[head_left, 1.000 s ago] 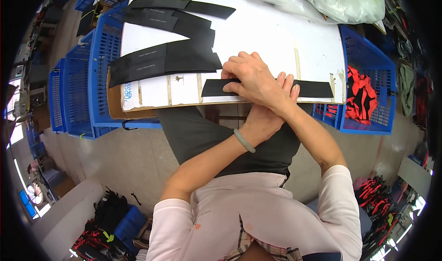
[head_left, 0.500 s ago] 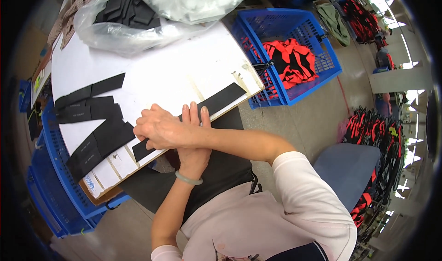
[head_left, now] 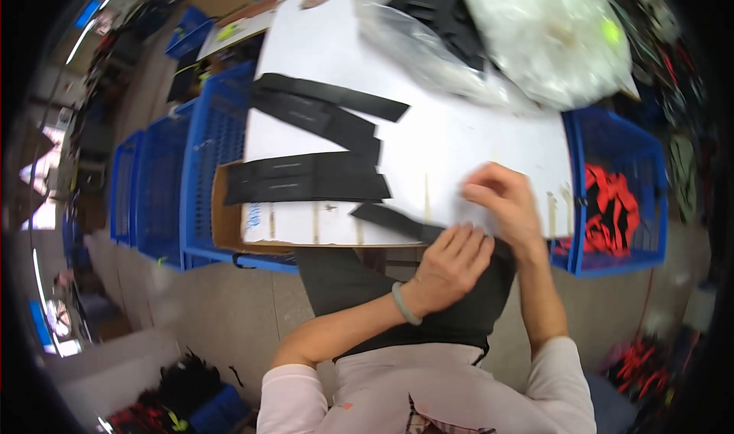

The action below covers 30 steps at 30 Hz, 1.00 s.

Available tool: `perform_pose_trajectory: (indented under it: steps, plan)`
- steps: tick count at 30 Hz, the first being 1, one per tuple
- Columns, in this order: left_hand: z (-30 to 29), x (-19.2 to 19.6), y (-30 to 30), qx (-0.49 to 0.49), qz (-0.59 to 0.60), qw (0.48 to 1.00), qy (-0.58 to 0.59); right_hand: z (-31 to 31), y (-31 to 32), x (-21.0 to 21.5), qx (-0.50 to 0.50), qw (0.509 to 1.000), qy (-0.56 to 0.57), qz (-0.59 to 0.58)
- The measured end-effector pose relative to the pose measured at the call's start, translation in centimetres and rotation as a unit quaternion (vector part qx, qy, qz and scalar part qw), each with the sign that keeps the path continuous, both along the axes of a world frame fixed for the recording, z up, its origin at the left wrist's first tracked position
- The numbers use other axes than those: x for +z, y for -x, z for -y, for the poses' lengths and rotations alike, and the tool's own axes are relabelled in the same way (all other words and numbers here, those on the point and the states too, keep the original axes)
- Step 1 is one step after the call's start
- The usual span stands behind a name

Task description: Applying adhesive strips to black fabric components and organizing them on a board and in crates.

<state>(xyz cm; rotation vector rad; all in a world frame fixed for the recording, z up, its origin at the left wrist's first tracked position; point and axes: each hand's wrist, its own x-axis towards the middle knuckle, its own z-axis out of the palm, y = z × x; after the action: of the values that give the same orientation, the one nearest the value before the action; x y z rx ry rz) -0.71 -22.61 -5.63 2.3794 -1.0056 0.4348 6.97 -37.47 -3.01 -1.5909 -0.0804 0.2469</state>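
A narrow black fabric strip (head_left: 394, 221) lies along the front edge of the white table (head_left: 451, 147). My left hand (head_left: 451, 267), with a pale bangle at its wrist, is closed over the strip's right end at the table edge. Just right of it and above the board, my right hand (head_left: 506, 204) has curled fingers, thumb and forefinger drawn together. A faint pale blur lies below those fingertips; what they hold, if anything, I cannot make out. Several more black strips (head_left: 310, 175) lie overlapping on the left side of the table.
A clear plastic bag (head_left: 550, 48) with black pieces (head_left: 443, 21) sits at the back right. Blue crates flank the table; the right one (head_left: 577, 204) holds red and black fabric (head_left: 612, 208). Another blue crate (head_left: 218, 128) stands left, beside a cardboard edge (head_left: 223, 220).
My hands were crossed, the right lying over the left on the strip. Now they are uncrossed, the right on the right side. The view has swung so the table sits squarely ahead.
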Motion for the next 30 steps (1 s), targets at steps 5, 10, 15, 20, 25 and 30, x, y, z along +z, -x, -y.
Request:
perform_pose_trajectory:
  steps: [5, 10, 15, 20, 25, 30]
  plan:
    - [-7.4, 9.8, -0.8, 0.069, 0.11, 0.991, -0.022, 3.4, -0.1, 2.7, -0.093, 0.992, -0.085, 0.006]
    - [-18.1, 6.2, -6.3, 0.213, 0.11, 0.968, -0.079, -1.3, -2.6, 4.4, -0.034, 0.996, -0.059, 0.063]
    - [-21.6, -1.0, -5.6, 0.254, -0.021, 0.967, -0.021, -14.8, -9.0, 2.7, 0.123, 0.963, 0.1, 0.218]
    - [-20.5, -1.2, -6.3, 0.247, -0.007, 0.969, -0.004, -22.3, -13.2, -2.8, 0.06, 0.826, 0.406, 0.386]
    - [-20.8, -0.8, -5.8, 0.251, -0.012, 0.968, 0.02, -22.5, -14.9, -2.7, 0.018, 0.855, 0.378, 0.355]
    - [-21.1, -1.0, -5.3, 0.267, -0.01, 0.96, 0.084, -20.5, -13.4, 0.7, 0.103, 0.942, 0.215, 0.236]
